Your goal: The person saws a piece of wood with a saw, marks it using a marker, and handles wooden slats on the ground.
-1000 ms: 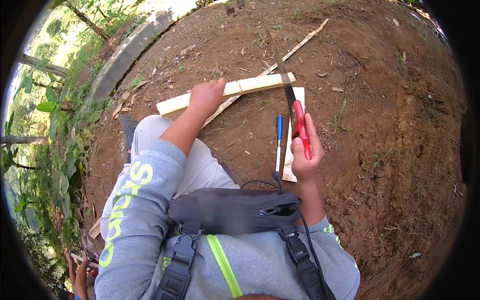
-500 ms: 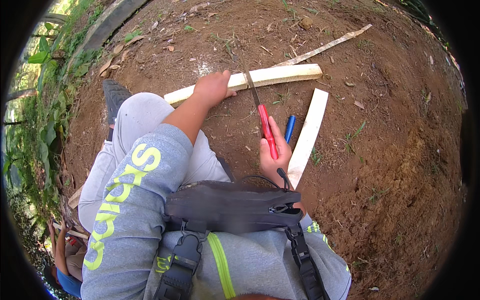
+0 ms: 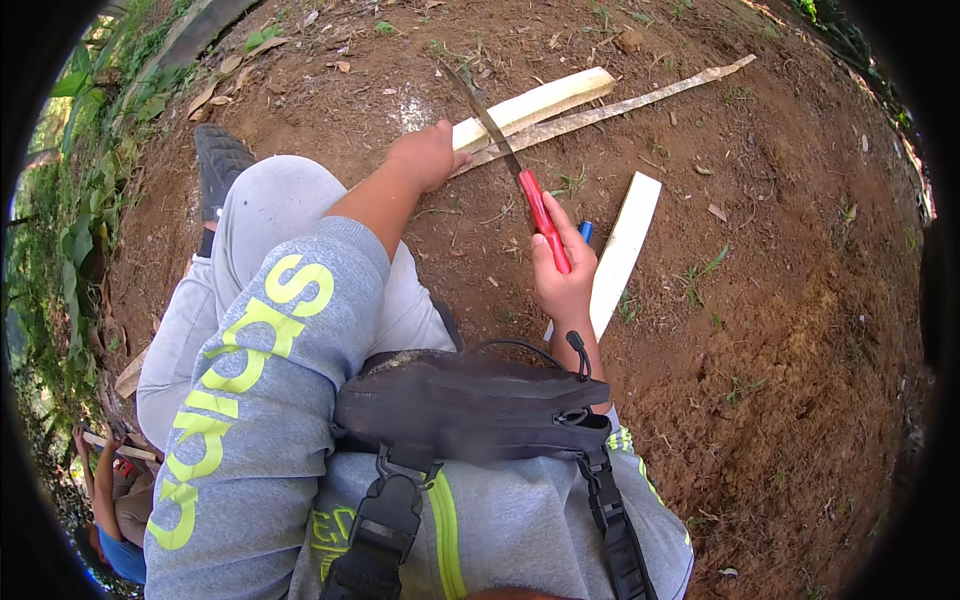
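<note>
My left hand (image 3: 425, 156) is closed around a pale, squared wooden stick (image 3: 560, 95) that slants up to the right. Part of the stick is hidden behind that hand and forearm. A thin, rough-edged wood strip (image 3: 640, 102) lies close alongside, one end near my left fingers. In my right hand (image 3: 568, 275) is a long, narrow-bladed tool with a red handle (image 3: 544, 220). Its dark blade crosses over the stick just right of my left hand; whether it has teeth I cannot tell. Beside my right hand a blue handle (image 3: 585, 231) shows, partly covered.
Another pale wooden piece (image 3: 626, 240) lies on the brown soil right of my right hand. A white powdery patch (image 3: 408, 114) marks the ground beyond my left hand. At the lower left, another person (image 3: 115, 500) holds a piece of wood. Plants (image 3: 75, 240) line the left side.
The stick has swung, its far right end moving up and left. The blade has tilted further left, with my right hand slightly higher and to the right. More of the thin strip shows.
</note>
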Tool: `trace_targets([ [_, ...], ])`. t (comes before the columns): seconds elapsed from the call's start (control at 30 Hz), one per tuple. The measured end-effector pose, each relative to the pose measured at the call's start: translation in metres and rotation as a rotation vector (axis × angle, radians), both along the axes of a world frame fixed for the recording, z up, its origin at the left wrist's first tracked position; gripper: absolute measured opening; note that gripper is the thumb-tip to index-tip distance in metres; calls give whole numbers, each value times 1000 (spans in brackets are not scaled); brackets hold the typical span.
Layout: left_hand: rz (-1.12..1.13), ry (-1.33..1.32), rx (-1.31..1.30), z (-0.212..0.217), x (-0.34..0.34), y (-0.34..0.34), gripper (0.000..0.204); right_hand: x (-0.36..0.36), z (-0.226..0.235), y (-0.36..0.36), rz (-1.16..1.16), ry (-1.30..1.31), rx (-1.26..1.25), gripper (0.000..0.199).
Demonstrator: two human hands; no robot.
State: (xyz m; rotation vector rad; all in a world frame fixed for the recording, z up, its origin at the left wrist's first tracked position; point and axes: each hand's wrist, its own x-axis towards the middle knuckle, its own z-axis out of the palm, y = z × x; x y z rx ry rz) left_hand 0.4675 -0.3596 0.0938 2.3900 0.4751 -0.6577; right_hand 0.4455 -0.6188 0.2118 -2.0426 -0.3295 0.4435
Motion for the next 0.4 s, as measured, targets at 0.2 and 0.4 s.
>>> trace_targets([
  [0.2, 73, 63, 52, 10, 3, 5, 48, 15, 7, 14, -19, 95, 39, 52],
  [0.4, 64, -47, 203, 15, 3, 27, 33, 49, -4, 36, -63, 229, 255, 50],
])
